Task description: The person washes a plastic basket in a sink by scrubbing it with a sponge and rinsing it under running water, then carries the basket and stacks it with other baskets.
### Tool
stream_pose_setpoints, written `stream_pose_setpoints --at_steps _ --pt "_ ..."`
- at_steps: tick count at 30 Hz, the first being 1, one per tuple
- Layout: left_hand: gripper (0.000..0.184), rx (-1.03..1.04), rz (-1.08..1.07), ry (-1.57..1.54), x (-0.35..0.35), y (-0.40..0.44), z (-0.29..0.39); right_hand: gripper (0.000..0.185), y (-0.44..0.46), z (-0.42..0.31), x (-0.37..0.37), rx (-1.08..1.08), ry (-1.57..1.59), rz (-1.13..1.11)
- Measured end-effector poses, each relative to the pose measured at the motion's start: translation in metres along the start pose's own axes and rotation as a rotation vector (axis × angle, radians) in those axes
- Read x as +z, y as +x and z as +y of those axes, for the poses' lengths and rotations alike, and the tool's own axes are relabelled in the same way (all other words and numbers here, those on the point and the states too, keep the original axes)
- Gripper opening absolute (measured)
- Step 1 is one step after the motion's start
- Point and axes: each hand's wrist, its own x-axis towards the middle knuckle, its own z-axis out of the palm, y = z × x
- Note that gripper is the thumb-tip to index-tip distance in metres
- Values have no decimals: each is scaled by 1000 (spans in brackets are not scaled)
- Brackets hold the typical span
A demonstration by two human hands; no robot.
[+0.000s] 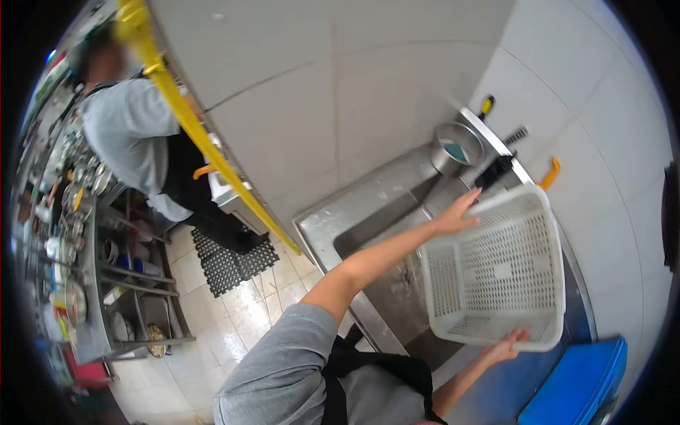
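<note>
A white perforated plastic basket (pixel 496 269) is tilted over the metal sink (pixel 382 297), its inside facing me and no contents visible. My left hand (pixel 457 214) is at its upper left corner, thumb on the rim and fingers partly along the outer side. At the lower rim my right hand (pixel 506 347) grips the basket, with fingertips showing over the edge. Beyond my left hand stands a round metal pot (pixel 457 147) with a green scouring pad (pixel 455 151) inside. A black handle (pixel 494 171) lies close to my left fingertips.
Yellow-handled (pixel 486 106) and orange-handled (pixel 550 173) tools are along the wall. A blue bin (pixel 577 382) stands at lower right. A yellow pipe (pixel 205 142) runs down the partition's edge. Behind it, a person (pixel 134 127) stands near crowded shelves (pixel 134 283) and a black mat (pixel 230 262).
</note>
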Motion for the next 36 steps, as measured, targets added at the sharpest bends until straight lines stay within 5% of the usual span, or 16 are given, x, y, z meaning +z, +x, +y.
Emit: stream_pose_setpoints --at_steps 3,5,8,10,16,20,23,24,25,27,29,31,36 --pt "78 -268 -149 490 -57 -72 9 46 4 11 -2 -62 -100 21" --pt "80 -235 -121 708 -103 -136 -2 46 3 -10 1 20 -92 56" --pt "84 -410 -187 902 -178 -213 1 47 12 -3 -8 53 182 60" --pt "88 -459 -161 953 -202 -251 -33 47 15 -5 -19 20 95 92" --pt "81 -355 -390 1060 -162 -168 -80 48 16 -20 -70 -2 113 156" --pt "78 -256 -367 1060 -114 -60 -181 50 6 -50 -46 30 168 239" --pt "70 -223 -443 549 -34 -8 -229 50 4 -32 -67 73 148 301" --pt "68 -205 -616 509 -7 -1 -220 51 3 -30 -70 72 132 327" --pt "62 -144 -535 540 31 -5 -244 52 1 -30 -69 70 127 349" --pt "50 -710 -534 284 73 32 -219 54 2 -28 -54 43 127 376" --pt "33 -1202 49 -838 124 19 -275 54 -3 -34 -41 0 121 386" --pt "25 -1553 392 -1406 133 30 -273 54 -2 -36 -40 -48 127 369" --pt "17 -1406 557 -1156 126 32 -259 52 2 -34 -34 -43 130 357"
